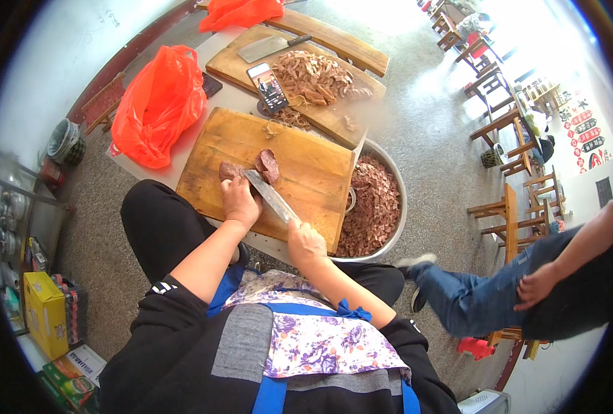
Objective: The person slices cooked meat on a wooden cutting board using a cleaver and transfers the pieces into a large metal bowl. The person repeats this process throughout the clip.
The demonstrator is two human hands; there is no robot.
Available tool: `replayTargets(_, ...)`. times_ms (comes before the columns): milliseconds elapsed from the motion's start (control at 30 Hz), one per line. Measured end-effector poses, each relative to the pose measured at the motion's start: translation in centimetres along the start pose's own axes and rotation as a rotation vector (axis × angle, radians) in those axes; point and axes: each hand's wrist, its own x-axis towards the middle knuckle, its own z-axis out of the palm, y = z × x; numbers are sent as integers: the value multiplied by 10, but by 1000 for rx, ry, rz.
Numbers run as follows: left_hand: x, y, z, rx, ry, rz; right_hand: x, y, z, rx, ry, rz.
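On the wooden cutting board (296, 160) in front of me, my left hand (240, 202) holds down a piece of dark cooked meat (230, 171). My right hand (306, 241) grips the handle of a cleaver (273, 197), its blade lying alongside that piece. Just right of the blade's tip sits another chunk of meat (267, 165) with its cut face showing. To the right of the board, partly beneath its edge, a large metal basin (402, 207) holds a heap of sliced meat (371, 207).
A second board (229, 57) beyond bears a cleaver (265, 48), meat strips (311, 75) and a propped phone (267, 88). A red plastic bag (156, 108) lies at the left. Another person (493, 290) sits at the right; a wooden bench (332, 39) stands behind the boards.
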Motion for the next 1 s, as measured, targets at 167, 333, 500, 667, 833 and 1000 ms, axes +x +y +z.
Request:
replayTargets(167, 0, -7, 3, 61, -20, 51, 29, -13, -13, 105, -153, 89)
replayTargets(333, 2, 4, -15, 80, -76, 11, 61, -14, -13, 169, -187, 43)
replayTargets(500, 9, -7, -32, 199, 7, 13, 20, 30, -34, 262, -190, 22)
replayTargets(667, 23, -28, -18, 281, 182, -40, -38, 80, -40, 371, 33, -10)
replayTargets(833, 31, 14, -2, -20, 42, 42, -46, 97, -39, 484, 65, 186)
replayTargets(1000, 83, 21, 45, -239, -38, -470, -37, 98, -20, 488, 22, 305)
